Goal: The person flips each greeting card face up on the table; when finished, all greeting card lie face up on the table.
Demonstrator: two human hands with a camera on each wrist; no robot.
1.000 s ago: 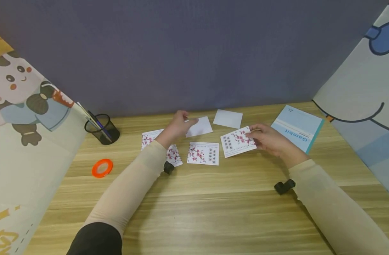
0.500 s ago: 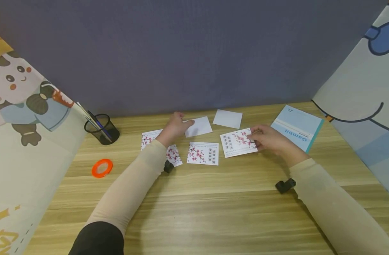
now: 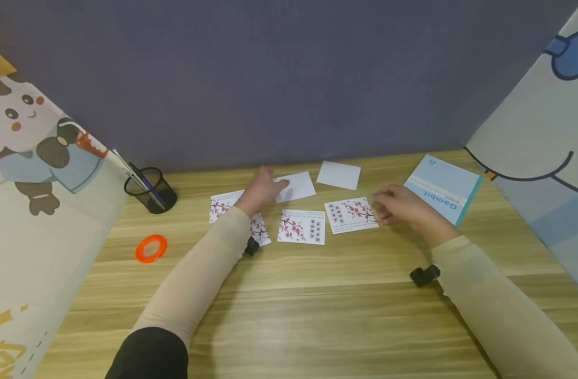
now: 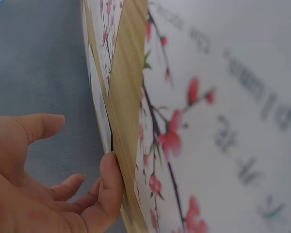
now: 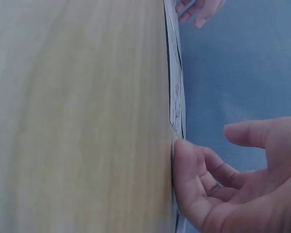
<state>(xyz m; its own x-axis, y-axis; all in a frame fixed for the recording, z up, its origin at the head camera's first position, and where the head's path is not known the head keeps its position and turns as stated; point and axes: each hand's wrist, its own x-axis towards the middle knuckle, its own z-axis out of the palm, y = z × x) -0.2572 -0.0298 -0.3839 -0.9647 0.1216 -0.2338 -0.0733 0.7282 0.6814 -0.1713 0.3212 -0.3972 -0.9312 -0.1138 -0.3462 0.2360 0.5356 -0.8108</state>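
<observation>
Loose at the right grip [image 3: 397,204], holding nothing, with thumb parted from bent fingers and fingertips low at the bench [image 3: 317,316]. Just left of this grip, the right card [image 3: 351,215], flat, printed with blossom and characters. Loose likewise at the left grip [image 3: 259,190], holding nothing, with thumb spread away from bent fingers. Immediately right of the left grip, the left blank card [image 3: 297,187], partly overlapped by the thumb in the head view; contact impossible to tell. Between the grips, the middle card [image 3: 301,227], nearer the body, and the right blank card [image 3: 338,175], farther off. Under the left grip's wrist, blossom print [image 3: 220,205] on either side, one card or two unclear. Right of the right grip, a blue book [image 3: 442,189]; well left of the left grip, a pen cup [image 3: 168,202] and, nearer the body, orange tape [image 3: 149,259].
</observation>
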